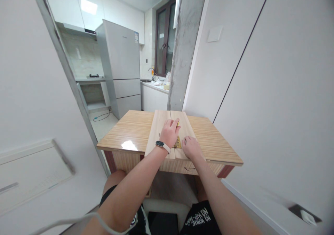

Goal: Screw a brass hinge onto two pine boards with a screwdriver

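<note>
Two pale wooden boards lie side by side on the desk, a narrow seam between them; the left board and the right board both run from front to back. My left hand, with a watch on its wrist, is closed over the seam, and a small yellow piece shows at its fingertips. Just below lies a brass-coloured hinge plate with holes, partly covered by that hand. My right hand rests on the right board beside the plate, its fingers curled; what they hold, if anything, is too small to name.
The wood-grain desk has a drawer with a curved handle in front. A pale wall stands close on the right. Behind are a grey fridge and a kitchen counter with a sink. A cable crosses by my left arm.
</note>
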`<state>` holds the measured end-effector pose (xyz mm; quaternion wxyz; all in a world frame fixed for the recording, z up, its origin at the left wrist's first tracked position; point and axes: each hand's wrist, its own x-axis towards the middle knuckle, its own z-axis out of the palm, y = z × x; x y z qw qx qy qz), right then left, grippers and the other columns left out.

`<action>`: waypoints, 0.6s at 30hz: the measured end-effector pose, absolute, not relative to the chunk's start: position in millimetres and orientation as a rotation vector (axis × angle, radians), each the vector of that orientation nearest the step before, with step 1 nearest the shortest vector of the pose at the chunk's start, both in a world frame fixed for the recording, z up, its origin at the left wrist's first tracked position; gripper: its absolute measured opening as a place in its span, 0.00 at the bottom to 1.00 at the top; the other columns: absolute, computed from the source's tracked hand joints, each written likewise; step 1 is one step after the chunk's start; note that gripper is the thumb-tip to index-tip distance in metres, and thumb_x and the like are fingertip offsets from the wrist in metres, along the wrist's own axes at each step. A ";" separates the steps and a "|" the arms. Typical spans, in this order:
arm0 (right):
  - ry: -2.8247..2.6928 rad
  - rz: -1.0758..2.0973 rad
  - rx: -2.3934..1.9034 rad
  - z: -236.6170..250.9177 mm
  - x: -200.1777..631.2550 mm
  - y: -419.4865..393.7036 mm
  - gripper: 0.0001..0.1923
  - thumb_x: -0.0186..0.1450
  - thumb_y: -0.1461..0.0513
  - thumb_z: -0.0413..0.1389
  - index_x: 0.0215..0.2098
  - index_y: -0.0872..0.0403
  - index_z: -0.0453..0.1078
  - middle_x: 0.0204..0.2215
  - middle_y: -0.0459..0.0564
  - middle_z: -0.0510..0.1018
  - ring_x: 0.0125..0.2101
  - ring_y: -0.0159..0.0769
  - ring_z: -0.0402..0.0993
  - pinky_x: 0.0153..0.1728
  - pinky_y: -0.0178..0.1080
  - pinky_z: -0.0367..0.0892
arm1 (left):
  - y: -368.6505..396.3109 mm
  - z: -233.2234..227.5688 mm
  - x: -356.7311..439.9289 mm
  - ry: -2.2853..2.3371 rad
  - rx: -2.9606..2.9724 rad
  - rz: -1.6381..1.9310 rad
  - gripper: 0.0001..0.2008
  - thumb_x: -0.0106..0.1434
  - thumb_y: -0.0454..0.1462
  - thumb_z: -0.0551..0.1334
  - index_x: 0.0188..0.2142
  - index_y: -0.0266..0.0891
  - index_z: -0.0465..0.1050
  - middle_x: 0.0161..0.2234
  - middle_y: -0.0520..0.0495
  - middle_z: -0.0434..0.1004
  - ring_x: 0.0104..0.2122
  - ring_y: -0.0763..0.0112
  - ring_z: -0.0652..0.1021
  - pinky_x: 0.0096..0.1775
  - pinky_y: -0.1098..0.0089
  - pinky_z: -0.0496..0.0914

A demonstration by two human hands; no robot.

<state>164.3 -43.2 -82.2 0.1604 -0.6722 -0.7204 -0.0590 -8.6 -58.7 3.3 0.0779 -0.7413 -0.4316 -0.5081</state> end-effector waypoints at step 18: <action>-2.066 -0.200 -1.896 -87.9 166.5 -39.6 0.19 0.75 0.54 0.44 0.44 0.54 0.74 0.47 0.59 0.77 0.50 0.46 0.69 0.52 0.43 0.59 | -57.7 3.5 -9.3 -1.249 -2.255 -1.548 0.18 0.72 0.36 0.58 0.60 0.42 0.68 0.45 0.42 0.73 0.49 0.60 0.73 0.53 0.58 0.70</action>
